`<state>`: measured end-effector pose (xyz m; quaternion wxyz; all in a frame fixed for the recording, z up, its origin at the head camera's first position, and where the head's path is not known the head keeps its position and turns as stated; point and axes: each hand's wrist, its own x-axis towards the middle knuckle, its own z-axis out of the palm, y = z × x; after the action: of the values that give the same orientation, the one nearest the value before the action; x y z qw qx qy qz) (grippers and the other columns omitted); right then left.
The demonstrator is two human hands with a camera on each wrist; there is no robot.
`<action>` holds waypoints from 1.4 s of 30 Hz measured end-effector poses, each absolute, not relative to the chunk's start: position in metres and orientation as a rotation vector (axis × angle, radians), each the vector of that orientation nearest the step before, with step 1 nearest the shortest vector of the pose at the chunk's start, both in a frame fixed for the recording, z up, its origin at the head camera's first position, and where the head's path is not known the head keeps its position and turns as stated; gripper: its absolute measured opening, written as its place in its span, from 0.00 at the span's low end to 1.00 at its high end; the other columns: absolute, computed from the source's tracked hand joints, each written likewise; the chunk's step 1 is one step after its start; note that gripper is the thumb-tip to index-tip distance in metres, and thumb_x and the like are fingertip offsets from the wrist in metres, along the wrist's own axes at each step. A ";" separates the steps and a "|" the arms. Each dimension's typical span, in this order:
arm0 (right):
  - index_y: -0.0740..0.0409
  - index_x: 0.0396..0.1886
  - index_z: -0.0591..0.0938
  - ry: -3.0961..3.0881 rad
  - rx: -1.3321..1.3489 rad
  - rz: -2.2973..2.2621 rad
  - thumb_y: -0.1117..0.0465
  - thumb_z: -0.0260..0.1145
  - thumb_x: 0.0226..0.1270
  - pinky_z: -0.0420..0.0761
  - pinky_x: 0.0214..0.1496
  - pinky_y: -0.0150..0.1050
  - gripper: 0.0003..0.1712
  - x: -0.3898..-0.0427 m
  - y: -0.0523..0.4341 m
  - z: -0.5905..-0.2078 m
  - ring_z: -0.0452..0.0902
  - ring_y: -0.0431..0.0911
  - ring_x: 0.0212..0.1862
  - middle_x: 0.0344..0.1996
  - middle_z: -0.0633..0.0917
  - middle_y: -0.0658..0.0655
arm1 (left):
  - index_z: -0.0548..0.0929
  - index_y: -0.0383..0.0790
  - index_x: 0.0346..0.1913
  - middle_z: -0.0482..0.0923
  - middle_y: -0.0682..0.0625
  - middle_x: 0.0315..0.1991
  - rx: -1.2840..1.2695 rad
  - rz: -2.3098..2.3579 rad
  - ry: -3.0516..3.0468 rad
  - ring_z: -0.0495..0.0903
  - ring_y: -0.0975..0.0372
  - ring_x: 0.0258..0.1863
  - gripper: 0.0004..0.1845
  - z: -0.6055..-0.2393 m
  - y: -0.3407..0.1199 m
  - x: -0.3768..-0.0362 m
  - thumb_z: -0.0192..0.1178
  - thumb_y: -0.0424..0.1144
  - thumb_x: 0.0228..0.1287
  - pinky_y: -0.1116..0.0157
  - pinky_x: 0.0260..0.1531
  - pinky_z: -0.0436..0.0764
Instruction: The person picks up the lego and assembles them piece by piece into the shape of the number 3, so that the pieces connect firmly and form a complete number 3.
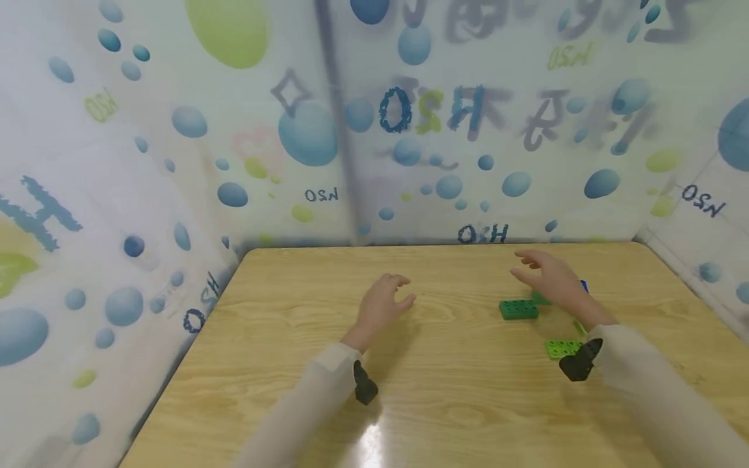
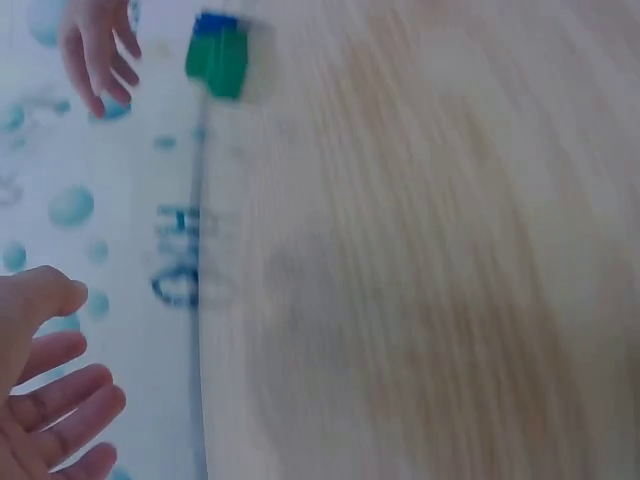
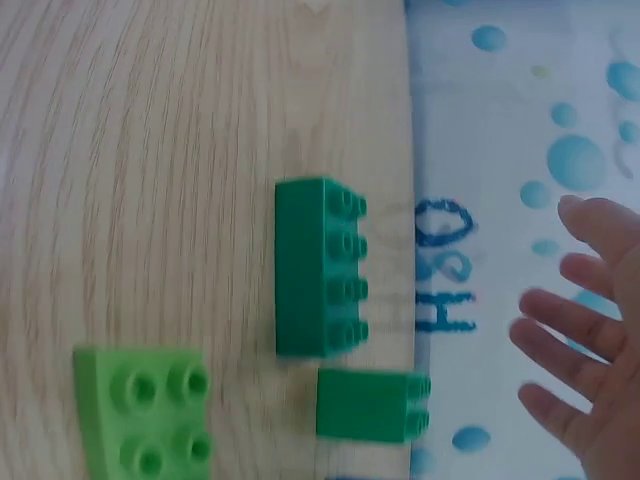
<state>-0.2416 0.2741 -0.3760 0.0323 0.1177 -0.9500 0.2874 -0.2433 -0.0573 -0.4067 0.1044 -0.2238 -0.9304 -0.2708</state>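
My left hand (image 1: 386, 300) hovers over the middle of the wooden table (image 1: 292, 364), fingers loosely curled, holding nothing; its open fingers (image 2: 55, 420) fill a corner of the left wrist view. My right hand (image 1: 547, 276) floats open above a cluster of bricks. A long dark green brick (image 1: 518, 309) (image 3: 320, 268) lies just left of that hand. A short dark green brick (image 3: 370, 404) sits beside it, partly hidden by the hand in the head view. A light green square brick (image 1: 563, 348) (image 3: 142, 412) lies nearer me. A blue brick (image 1: 583, 285) peeks out behind the hand.
Plastic sheets printed with blue bubbles (image 1: 304, 133) wall the table on the far, left and right sides. The bricks lie in the right half of the tabletop. Black wrist cameras (image 1: 579, 361) sit on both sleeves.
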 end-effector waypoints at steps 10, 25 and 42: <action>0.68 0.57 0.73 -2.794 0.332 0.991 0.54 0.56 0.68 0.74 0.41 0.55 0.25 -0.218 0.317 -0.381 0.75 0.62 0.44 0.43 0.80 0.69 | 0.81 0.36 0.47 0.79 0.48 0.39 -0.821 -1.411 -2.750 0.78 0.66 0.32 0.14 -0.417 0.022 -0.218 0.62 0.37 0.59 0.74 0.30 0.75; 0.70 0.57 0.72 -2.845 0.208 1.072 0.52 0.56 0.68 0.76 0.42 0.50 0.27 -0.197 0.340 -0.396 0.74 0.63 0.48 0.47 0.78 0.71 | 0.83 0.40 0.42 0.79 0.56 0.34 -0.817 -1.713 -2.801 0.75 0.73 0.30 0.10 -0.443 0.112 -0.194 0.65 0.36 0.56 0.75 0.29 0.74; 0.71 0.55 0.73 -2.827 0.203 1.070 0.54 0.56 0.69 0.75 0.43 0.53 0.25 -0.194 0.350 -0.407 0.74 0.63 0.47 0.47 0.77 0.73 | 0.82 0.43 0.41 0.75 0.60 0.32 -0.742 -1.427 -2.882 0.71 0.73 0.30 0.15 -0.457 0.154 -0.189 0.70 0.39 0.48 0.76 0.30 0.70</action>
<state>-0.1938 0.3501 -0.4066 0.0558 0.0669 -0.9317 0.3525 -0.1891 0.1543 -0.4567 -0.0794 -0.2241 -0.8705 -0.4309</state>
